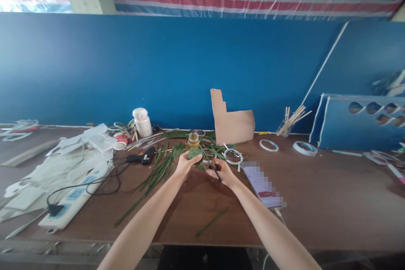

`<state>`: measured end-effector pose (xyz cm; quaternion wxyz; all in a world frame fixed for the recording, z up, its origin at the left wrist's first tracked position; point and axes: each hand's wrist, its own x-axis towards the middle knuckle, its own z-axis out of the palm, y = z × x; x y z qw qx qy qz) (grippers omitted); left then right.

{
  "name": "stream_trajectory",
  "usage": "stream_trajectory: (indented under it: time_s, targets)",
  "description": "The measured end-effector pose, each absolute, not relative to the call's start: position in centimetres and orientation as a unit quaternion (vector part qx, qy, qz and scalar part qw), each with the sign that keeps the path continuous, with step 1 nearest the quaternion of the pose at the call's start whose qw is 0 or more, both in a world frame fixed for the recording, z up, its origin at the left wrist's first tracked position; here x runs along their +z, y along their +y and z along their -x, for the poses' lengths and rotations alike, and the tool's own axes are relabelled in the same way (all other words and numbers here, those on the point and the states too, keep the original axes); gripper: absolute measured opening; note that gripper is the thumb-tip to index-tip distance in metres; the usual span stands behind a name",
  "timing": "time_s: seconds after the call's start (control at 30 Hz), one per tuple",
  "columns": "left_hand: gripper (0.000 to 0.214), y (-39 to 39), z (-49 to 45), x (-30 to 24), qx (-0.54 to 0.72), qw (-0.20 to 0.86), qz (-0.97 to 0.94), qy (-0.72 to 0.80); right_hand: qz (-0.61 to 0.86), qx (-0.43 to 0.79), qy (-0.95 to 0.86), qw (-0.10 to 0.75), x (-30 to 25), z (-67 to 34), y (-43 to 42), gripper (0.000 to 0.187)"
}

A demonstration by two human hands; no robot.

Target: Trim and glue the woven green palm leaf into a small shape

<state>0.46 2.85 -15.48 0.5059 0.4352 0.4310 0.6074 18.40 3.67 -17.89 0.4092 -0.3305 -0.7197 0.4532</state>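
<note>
Head view puts the left grip (185, 165) closed around a small round bundle of green leaf (195, 155), held up just in front of the glass jar (193, 139), with the right grip (222, 172) closed on black-handled scissors (212, 169) whose blades reach toward that bundle. I read the bundle as light, soft and a little springy, and likely slick on its waxy faces, so I'd pinch it firmly across its body, not by any loose ends, which would bend. Loose green leaf blades (158, 173) lie left of the jar on the brown wooden tabletop (190, 228). The jar holds something amber; I can't tell what. Further left of the jar stands a white plastic bottle (142, 122), its contents hidden, and just right of the jar lies a ring of tape (233, 156)
</note>
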Motion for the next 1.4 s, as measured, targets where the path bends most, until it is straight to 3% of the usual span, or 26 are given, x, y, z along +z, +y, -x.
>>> stream_trajectory:
  time_s: [1.4]
  targets:
    - [0.032,2.64,-0.19,-15.30,0.550,0.515,-0.498,0.430,0.316,0.473,-0.720,0.397,-17.70,-19.03,4.00,0.037]
